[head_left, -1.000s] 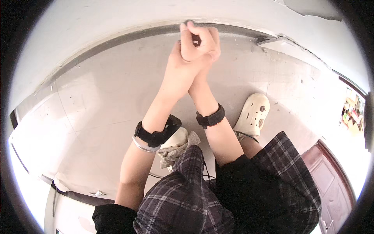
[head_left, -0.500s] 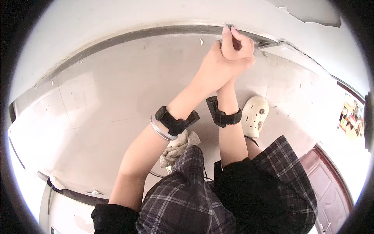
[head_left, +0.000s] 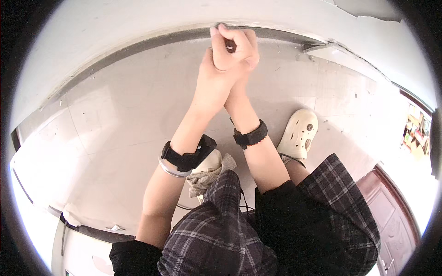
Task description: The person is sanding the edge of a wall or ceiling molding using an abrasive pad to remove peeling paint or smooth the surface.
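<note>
My left hand (head_left: 212, 76) and my right hand (head_left: 248, 53) are pressed together at the foot of the white wall, with the forearms close to crossing. Curled fingers leave a small gap, and a pale speck shows in it. Two fingertips meet by the dark baseboard strip (head_left: 184, 36); a small dark bit seems to be at their tips, too small to name. The left hand covers much of the right. Black straps (head_left: 182, 158) circle my left wrist beside a silver bangle (head_left: 174, 171); another black strap (head_left: 251, 136) is on my right wrist.
Below are a cream clog (head_left: 299, 133), a second pale shoe partly under a grey cloth (head_left: 206, 181), and my plaid garment (head_left: 207, 234). A loose white slab (head_left: 338, 54) juts from the wall at right. A reddish door (head_left: 391, 225) stands lower right.
Both hands have moved left along the baseboard, still together. The white chip on the floor no longer shows in its open spot; the hands are now over that area.
</note>
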Available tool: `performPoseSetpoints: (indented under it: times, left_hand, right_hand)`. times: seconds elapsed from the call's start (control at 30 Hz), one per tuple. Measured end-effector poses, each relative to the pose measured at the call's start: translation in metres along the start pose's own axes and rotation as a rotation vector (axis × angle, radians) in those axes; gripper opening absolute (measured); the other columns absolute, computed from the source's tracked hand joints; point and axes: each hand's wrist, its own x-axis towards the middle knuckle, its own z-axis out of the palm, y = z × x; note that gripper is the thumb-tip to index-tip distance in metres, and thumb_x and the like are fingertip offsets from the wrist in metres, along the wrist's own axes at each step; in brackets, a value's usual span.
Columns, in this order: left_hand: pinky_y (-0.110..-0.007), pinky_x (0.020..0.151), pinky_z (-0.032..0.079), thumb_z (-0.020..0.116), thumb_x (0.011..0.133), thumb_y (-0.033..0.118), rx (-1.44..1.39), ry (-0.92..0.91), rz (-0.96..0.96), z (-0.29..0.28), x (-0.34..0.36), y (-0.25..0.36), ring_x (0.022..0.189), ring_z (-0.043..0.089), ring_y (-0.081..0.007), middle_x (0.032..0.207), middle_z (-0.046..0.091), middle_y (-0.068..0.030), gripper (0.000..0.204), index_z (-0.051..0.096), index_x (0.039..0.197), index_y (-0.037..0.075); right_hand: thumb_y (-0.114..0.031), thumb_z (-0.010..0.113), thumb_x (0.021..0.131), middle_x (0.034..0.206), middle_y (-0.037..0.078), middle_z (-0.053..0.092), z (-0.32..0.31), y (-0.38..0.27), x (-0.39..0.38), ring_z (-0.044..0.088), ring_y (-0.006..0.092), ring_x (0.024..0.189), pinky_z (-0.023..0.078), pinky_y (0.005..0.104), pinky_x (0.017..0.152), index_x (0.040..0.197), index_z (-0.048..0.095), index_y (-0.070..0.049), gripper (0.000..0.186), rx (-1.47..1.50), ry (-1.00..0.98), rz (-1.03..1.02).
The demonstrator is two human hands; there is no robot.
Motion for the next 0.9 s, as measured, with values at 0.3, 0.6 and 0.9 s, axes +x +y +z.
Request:
performPoseSetpoints:
  times: [0.3,0.6,0.9]
  left_hand:
    - [-0.031,0.087,0.042,0.07,0.074,0.031,0.119,-0.056,0.131,0.026,0.0,-0.012,0.103,0.052,-0.0216,0.109,0.053,-0.0156,0.065,0.043,0.118,-0.008]
    - [-0.032,0.078,0.047,0.072,0.07,0.03,0.035,-0.306,-0.003,0.046,0.029,0.005,0.092,0.058,-0.0224,0.1,0.057,-0.0168,0.06,0.048,0.108,-0.009]
    - [-0.032,0.082,0.045,0.072,0.071,0.033,0.026,-0.086,-0.039,0.016,0.014,-0.004,0.097,0.056,-0.0229,0.105,0.055,-0.0175,0.068,0.044,0.116,-0.01]
  right_hand:
    - [-0.005,0.07,0.071,0.068,0.005,0.052,-0.027,0.019,0.008,0.049,0.0159,0.06,0.039,0.0264,0.053,0.074,0.06,-0.004,0.01,-0.01,0.093,0.033]
    - [-0.005,0.066,0.074,0.077,0.007,0.053,-0.038,0.025,0.03,0.052,0.0163,0.064,0.042,0.0285,0.055,0.076,0.06,-0.002,0.007,-0.169,0.166,0.101]
    - [-0.005,0.065,0.077,0.077,0.008,0.051,-0.021,0.006,0.017,0.051,0.019,0.064,0.041,0.0302,0.055,0.076,0.056,-0.004,0.009,-0.131,0.06,0.059]
